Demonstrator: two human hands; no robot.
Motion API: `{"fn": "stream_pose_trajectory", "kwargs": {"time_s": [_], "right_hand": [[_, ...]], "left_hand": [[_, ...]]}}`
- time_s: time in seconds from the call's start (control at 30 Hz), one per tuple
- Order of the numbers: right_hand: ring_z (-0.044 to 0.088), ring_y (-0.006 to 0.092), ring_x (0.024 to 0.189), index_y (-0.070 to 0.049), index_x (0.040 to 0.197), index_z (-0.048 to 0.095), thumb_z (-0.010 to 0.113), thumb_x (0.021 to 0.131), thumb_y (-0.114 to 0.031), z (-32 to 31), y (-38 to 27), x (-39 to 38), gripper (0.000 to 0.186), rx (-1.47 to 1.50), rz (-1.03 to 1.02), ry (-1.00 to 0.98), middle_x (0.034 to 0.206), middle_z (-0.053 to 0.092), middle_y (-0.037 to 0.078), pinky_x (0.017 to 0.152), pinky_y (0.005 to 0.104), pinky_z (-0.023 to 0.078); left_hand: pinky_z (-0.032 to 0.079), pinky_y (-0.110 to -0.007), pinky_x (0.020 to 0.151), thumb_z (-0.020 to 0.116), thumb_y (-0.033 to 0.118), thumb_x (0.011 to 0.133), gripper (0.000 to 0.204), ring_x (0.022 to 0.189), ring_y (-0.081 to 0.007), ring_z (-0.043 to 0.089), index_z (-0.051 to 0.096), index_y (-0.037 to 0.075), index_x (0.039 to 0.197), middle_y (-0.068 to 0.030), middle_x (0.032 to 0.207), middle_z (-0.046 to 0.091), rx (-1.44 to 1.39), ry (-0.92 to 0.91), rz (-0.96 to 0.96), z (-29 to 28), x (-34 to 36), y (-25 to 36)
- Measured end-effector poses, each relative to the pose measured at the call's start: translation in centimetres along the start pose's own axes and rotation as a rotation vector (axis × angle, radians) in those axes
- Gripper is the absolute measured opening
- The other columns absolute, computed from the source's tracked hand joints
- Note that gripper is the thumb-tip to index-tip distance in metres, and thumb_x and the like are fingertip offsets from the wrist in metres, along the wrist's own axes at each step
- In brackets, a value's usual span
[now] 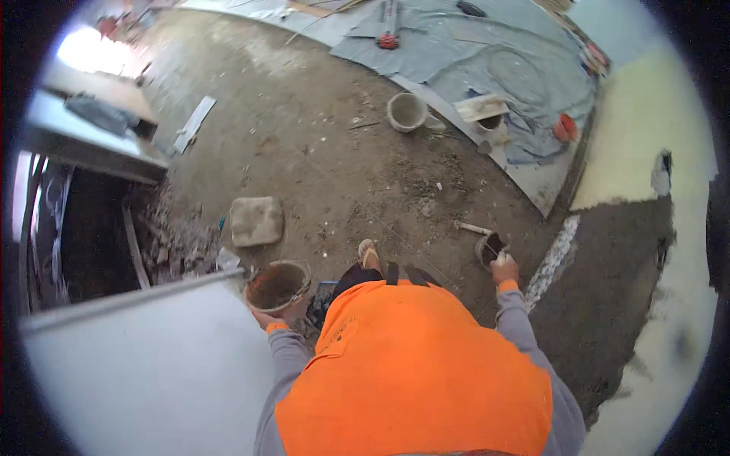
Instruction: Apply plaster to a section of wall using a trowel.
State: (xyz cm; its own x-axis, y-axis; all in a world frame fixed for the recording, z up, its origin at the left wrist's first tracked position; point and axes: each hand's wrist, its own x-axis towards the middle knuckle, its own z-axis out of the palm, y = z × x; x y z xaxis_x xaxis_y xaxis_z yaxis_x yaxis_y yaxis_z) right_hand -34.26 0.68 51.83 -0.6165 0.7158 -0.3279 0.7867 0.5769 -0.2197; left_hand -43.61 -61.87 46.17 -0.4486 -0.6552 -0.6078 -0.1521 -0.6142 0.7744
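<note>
At lower left, my left hand (264,318) is closed on the near side of a mortar-stained round bucket (278,286); most of its fingers are hidden beneath it. The bucket's inside is brown and its rim faces up. On the other side, my right hand (505,269) is closed at the near rim of a small round pot (488,248) with a dark inside. Whether it also grips a tool there is too small to tell. A pale stick-like piece (473,227) lies beside the pot's far edge. Wet grey plaster (601,304) covers part of the wall on my right.
A white board (152,372) fills the lower left. Ahead on the dirt floor sit a dusty square block (256,221) and a grey bucket (407,112). Plastic sheeting (525,72) with a small orange pot (565,128) spreads at far right. Rubble (179,247) lies left.
</note>
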Motion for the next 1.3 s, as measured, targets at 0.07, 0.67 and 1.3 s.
{"fn": "stream_pose_trajectory", "kwargs": {"time_s": [0.07, 0.67, 1.3], "right_hand": [[0.054, 0.0339, 0.088, -0.001, 0.088, 0.054, 0.059, 0.066, -0.028, -1.4, -2.1, 0.1, 0.035, 0.011, 0.150, -0.005, 0.090, 0.057, 0.020, 0.074, 0.0418, 0.043], [0.057, 0.0253, 0.062, -0.003, 0.095, 0.055, 0.060, 0.070, -0.026, 6.4, 3.9, 17.9, 0.034, -0.251, 0.220, -0.247, 0.072, 0.059, 0.010, 0.055, 0.0366, 0.045], [0.051, 0.0252, 0.055, 0.001, 0.080, 0.055, 0.055, 0.076, -0.019, 1.1, -69.5, 49.1, 0.020, -0.147, -0.559, -0.878, 0.064, 0.053, 0.008, 0.045, 0.0384, 0.040]], "left_hand": [[0.041, -0.040, 0.083, 0.051, 0.038, 0.079, 0.052, 0.103, -0.0267, 0.046, 0.042, 0.006, 0.119, -0.0106, 0.116, 0.045, 0.025, -0.003, -0.014, 1.1, 1.7, -0.1], [0.040, -0.037, 0.081, 0.052, 0.045, 0.076, 0.062, 0.096, -0.0267, 0.050, 0.047, -0.005, 0.112, -0.0156, 0.112, 0.049, 0.224, 0.288, -0.027, 14.9, 12.0, 2.1], [0.044, -0.035, 0.063, 0.055, 0.059, 0.067, 0.070, 0.072, -0.0252, 0.055, 0.053, -0.006, 0.093, -0.0171, 0.082, 0.057, -0.164, 0.757, -0.066, 37.3, 6.1, -7.3]]}}
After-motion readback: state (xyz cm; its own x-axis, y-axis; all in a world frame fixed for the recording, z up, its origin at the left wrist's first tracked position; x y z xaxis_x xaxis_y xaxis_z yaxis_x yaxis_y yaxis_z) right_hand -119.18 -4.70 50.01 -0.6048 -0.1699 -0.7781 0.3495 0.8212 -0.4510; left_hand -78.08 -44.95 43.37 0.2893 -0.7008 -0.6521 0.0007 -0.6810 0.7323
